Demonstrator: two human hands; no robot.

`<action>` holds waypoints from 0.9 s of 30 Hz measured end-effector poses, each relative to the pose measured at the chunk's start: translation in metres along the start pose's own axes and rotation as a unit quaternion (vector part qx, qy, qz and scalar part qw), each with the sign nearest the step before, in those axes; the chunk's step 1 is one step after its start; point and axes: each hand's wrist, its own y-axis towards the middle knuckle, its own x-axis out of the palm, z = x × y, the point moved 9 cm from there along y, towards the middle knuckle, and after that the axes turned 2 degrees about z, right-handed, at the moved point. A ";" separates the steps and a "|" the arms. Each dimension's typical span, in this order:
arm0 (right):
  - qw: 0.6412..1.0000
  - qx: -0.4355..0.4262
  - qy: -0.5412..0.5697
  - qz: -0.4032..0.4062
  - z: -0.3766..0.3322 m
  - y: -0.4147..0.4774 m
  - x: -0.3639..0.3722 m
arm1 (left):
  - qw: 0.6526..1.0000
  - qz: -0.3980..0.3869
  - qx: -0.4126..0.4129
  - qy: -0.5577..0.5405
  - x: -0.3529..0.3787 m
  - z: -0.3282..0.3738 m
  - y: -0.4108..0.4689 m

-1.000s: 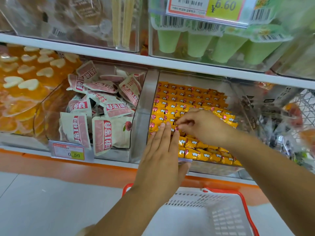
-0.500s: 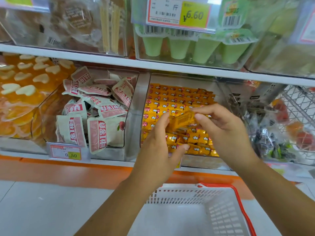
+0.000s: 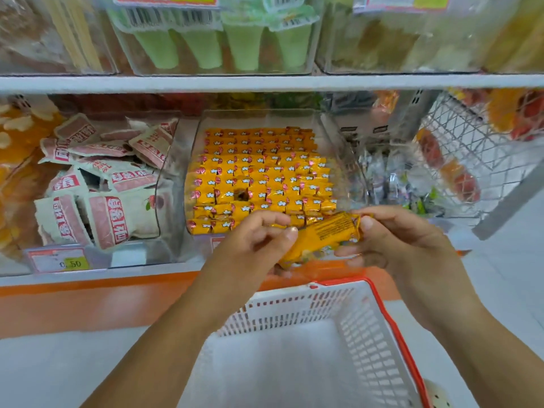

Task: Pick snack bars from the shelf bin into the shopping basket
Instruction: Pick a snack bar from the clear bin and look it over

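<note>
Nearest is the white, red-rimmed shopping basket (image 3: 391, 316). Between it and the shelf, the left hand (image 3: 253, 245) and right hand (image 3: 403, 245) pinch the ends of one orange snack bar (image 3: 323, 237); its fine print is unreadable. Beyond, a clear bin (image 3: 338, 148) holds matching rows. The left price tag (image 3: 59, 262) reads 0.50.

- The shelf bin (image 3: 335, 142) sits at the middle of the shelf (image 3: 88, 275), with snack bars (image 3: 259, 178) packed in rows inside it.
- A bin of pouches (image 3: 103, 187) stands just to its left.
- A wire basket (image 3: 471, 148) stands further right, towards the shelf's right end.
- A price tag (image 3: 59, 262) hangs on the shelf's front edge, below the pouches.
- One held bar (image 3: 321, 240) is pinched between the left hand (image 3: 253, 245) and the right hand (image 3: 412, 245), in front of the shelf's front edge and above the far wall of the shopping basket (image 3: 294, 307).
- The shopping basket lies below the shelf, nearest the viewer.
</note>
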 end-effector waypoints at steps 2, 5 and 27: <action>1.000 0.011 0.021 -0.001 0.005 0.002 -0.003 | 0.999 -0.010 -0.032 -0.030 0.001 -0.005 0.000; 0.996 0.055 0.062 -0.035 0.016 0.001 0.003 | 0.997 0.022 -0.047 -0.050 -0.006 -0.008 0.004; 0.983 0.110 0.112 -0.090 0.024 0.006 0.024 | 0.972 0.004 -0.051 -0.229 -0.021 -0.002 -0.019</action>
